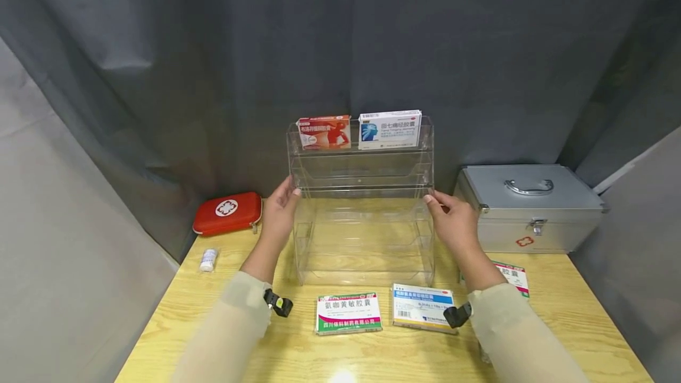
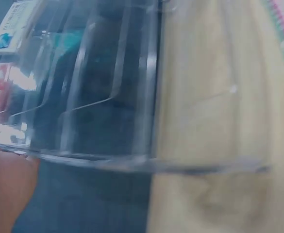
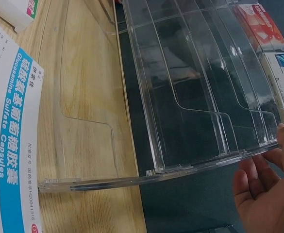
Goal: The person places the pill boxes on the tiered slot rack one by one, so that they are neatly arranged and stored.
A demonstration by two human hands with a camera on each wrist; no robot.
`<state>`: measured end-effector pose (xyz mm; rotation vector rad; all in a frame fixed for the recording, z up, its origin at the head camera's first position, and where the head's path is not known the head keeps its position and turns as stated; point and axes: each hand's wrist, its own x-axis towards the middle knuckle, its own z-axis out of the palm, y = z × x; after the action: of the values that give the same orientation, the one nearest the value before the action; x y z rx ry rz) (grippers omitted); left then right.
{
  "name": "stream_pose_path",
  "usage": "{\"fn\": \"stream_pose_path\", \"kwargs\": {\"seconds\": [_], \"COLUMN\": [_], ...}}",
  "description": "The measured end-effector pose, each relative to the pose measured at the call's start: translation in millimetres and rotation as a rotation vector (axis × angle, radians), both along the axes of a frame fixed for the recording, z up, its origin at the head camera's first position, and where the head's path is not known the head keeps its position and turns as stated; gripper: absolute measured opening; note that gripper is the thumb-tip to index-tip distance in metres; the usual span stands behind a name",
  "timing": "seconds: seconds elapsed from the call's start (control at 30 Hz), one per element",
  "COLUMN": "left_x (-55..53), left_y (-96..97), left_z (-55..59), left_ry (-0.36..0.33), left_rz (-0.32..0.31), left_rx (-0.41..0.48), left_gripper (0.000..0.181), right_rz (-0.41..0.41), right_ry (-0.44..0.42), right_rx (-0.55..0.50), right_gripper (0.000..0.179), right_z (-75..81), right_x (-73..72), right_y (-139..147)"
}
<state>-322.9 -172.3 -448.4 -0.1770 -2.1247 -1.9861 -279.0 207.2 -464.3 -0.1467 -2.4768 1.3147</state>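
Hanging dark curtain point(image 1: 372, 46), wooden table point(image 1: 385, 353)

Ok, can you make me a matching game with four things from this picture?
Column one:
1. rack
2. zip case
3. box with a handle
4. left hand

Column two:
A. silver
B. holding a side of the rack
C. see-through
D. mostly red

Right pairs: 1-C, 2-D, 3-A, 4-B

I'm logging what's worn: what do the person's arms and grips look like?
The left sleeve and right sleeve are pale beige. The left wrist unit and right wrist unit are black, the left marked yellow-green. Left grip and right grip wear no gloves.
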Motion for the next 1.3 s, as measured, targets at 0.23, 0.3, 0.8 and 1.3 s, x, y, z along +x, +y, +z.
{"fn": "stream_pose_path", "kwargs": {"seconds": [0.23, 0.3, 0.8, 1.3], "left_x": [7.2, 7.1, 5.3, 5.1], "left_y": [4.4, 4.7, 9.6, 7.8], "left_z": [-20.8, -21.3, -24.3, -21.0], "left_ry": [-0.060, -0.072, -0.123, -0.098], "left_rz": [0.040, 0.043, 0.051, 0.015], "left_rx": [0.098, 0.123, 0.104, 0.213], "left_gripper": [0.053, 0.053, 0.053, 0.053], "right_rz": [0.008, 0.018, 0.351, 0.406], "right_ry": [-0.018, -0.027, -0.232, -0.423], "right_rx": [0.001, -0.001, 0.173, 0.362], "right_gripper": [0.054, 0.056, 0.062, 0.088], "right_z": [0.8, 1.1, -3.8, -94.1], "right_x": [-0.6, -0.4, 44.8, 68.0], "right_y": [-0.4, 0.3, 117.2, 236.1]}}
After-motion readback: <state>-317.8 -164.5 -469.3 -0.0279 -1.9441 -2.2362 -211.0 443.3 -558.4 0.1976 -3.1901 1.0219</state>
